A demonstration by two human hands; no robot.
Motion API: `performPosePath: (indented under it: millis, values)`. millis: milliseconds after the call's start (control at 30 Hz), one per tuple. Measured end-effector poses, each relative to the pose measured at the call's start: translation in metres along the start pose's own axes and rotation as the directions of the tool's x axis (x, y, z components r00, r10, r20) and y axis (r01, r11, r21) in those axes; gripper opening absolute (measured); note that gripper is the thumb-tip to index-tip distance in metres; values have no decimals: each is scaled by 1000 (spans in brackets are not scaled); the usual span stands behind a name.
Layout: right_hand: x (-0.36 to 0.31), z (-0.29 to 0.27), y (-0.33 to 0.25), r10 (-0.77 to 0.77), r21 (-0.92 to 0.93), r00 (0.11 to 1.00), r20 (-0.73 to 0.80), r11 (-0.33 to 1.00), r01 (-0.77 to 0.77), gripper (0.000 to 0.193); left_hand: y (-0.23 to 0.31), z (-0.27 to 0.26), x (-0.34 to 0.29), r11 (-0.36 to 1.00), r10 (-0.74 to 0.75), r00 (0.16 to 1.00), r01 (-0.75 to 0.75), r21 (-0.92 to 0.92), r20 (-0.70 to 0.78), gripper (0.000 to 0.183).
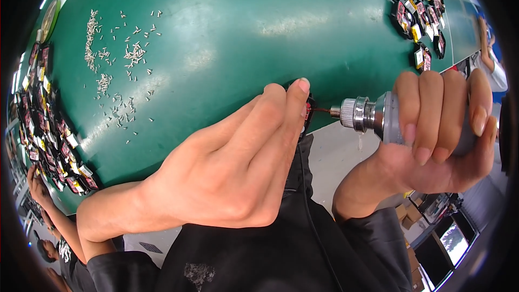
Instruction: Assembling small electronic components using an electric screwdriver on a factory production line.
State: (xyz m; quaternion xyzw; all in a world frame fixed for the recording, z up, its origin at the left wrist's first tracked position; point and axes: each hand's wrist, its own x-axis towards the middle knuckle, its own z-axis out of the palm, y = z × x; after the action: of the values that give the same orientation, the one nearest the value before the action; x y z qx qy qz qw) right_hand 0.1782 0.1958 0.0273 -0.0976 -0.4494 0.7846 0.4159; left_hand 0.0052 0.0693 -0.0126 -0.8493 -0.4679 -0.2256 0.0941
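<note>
My left hand is closed around a small black-cased circuit board unit, most of which the fingers hide. A sliver of its red board shows past the fingertips, at the table's near edge. In my right hand is a grey electric screwdriver with a silver collar, held level with the fingers wrapped round its body. Its thin bit points left and reaches the red part of the unit; whether it sits in a screw I cannot tell.
Many small silver screws lie scattered on the green table. Opened black units with red boards are piled along the left edge, with more at the far right. Other people are at the left and right edges.
</note>
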Motion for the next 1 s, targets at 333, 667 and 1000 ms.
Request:
performPosePath:
  millis: [333,667,1000]
  values:
    - [9,14,5,67,-214,979,195,976,-24,18,4,1,-2,998,-36,999,37,-58,23,34]
    - [22,20,25,15,-69,957,291,998,5,18,5,-13,-9,993,-70,993,80,-93,98,30]
    - [9,6,-5,-112,63,990,84,992,107,42,-34,-115,-92,763,-617,757,642,74,-214,50]
